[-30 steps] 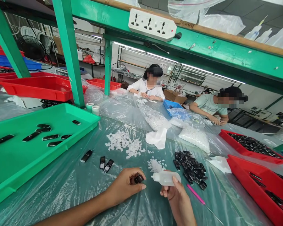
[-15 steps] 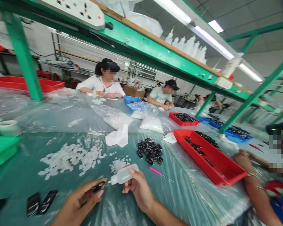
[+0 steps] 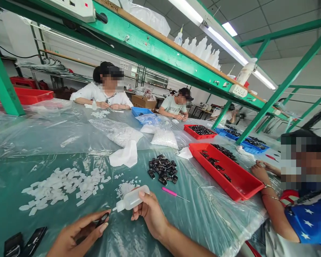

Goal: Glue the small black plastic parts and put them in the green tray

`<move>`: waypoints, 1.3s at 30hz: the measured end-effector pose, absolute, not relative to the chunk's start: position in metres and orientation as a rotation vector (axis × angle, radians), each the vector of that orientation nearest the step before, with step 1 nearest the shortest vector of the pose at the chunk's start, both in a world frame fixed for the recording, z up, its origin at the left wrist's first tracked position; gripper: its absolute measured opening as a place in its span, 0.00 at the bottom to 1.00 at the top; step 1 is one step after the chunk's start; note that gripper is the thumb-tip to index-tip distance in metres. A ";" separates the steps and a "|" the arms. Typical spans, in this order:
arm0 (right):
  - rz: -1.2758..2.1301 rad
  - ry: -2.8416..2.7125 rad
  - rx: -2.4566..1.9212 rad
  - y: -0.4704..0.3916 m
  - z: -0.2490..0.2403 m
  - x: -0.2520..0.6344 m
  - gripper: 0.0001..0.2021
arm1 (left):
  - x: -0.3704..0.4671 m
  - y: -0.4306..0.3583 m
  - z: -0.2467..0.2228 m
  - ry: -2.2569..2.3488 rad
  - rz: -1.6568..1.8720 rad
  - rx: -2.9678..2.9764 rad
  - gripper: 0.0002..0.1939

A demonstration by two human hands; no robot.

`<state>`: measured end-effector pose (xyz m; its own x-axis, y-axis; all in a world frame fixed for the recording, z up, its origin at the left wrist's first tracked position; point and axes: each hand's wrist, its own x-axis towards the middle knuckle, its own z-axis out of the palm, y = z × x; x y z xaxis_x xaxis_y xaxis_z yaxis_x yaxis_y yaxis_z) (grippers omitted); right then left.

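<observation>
Between the thumb and fingers of my left hand [image 3: 79, 233] is a small black plastic part [image 3: 102, 219] with a rounded end. My right hand [image 3: 151, 215] grips a translucent white squeeze bottle [image 3: 133, 198], tilted so that its narrow nozzle points left at the black part, close to it. Beyond the bottle lies a small heap of tiny white bits [image 3: 125, 187]. Larger flat white pieces [image 3: 61, 187] are spread out to the left. A pile of glossy black parts [image 3: 162, 169] and a pink-handled pick [image 3: 173, 193] lie to the right of the bottle.
Two larger black pieces [image 3: 25, 244] lie at the lower left. A red tray [image 3: 246, 184] with black parts stands at the right, beside a co-worker's arm [image 3: 276, 214]. Clear bags of white pieces [image 3: 164, 139] lie farther back, under a green overhead shelf [image 3: 155, 50]. Other people sit across the table.
The view has swung to the right, so the table's contents sit farther left and more of the co-worker at the right shows. Both hands keep their holds, nozzle still near the black part.
</observation>
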<state>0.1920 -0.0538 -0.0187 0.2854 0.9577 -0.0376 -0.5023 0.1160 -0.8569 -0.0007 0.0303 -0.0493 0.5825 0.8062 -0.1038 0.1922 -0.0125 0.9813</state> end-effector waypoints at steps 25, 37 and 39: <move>1.187 -0.728 -1.125 -0.070 -0.018 0.183 0.14 | 0.001 0.003 -0.005 0.781 0.707 1.822 0.10; 1.161 -0.815 -1.156 -0.073 -0.025 0.187 0.12 | 0.000 0.004 -0.010 0.794 0.725 1.847 0.09; 1.138 -0.834 -1.169 -0.074 -0.024 0.187 0.13 | 0.000 0.004 -0.011 0.789 0.729 1.850 0.09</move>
<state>0.1872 -0.0737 -0.0243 0.2541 0.9654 -0.0588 -0.2343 0.0024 -0.9722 -0.0002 0.0037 -0.0114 0.6122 0.7777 0.1425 0.2033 -0.3290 0.9222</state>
